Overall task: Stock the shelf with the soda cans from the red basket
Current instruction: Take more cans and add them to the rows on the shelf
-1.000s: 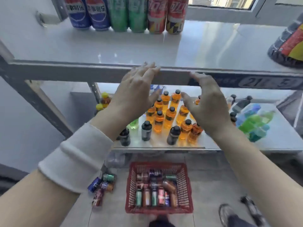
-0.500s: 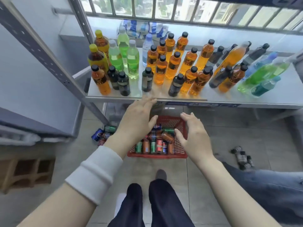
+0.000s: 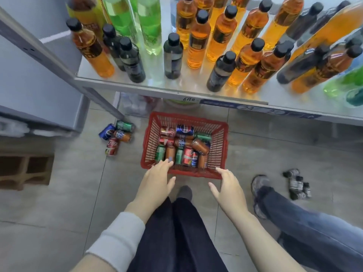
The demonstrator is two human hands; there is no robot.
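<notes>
A red plastic basket (image 3: 221, 146) stands on the tiled floor below the shelf edge, holding several soda cans (image 3: 183, 147) in red, blue, green and orange. My left hand (image 3: 157, 180) hovers at the basket's near left rim, fingers straight and spread, empty. My right hand (image 3: 228, 186) is over the near right corner, fingers extended, also empty. The grey metal shelf (image 3: 121, 83) runs across the top of the view.
Several bottles (image 3: 196, 42) of orange, green and dark drinks crowd the shelf. A few loose cans (image 3: 116, 137) lie on the floor left of the basket. Another person's leg and shoe (image 3: 261, 188) are at the right, with small bottles (image 3: 297, 186) on the floor beyond.
The view has tilted down from the upper shelf to the floor. Both hands have dropped from the shelf edge to the basket's near rim, still empty.
</notes>
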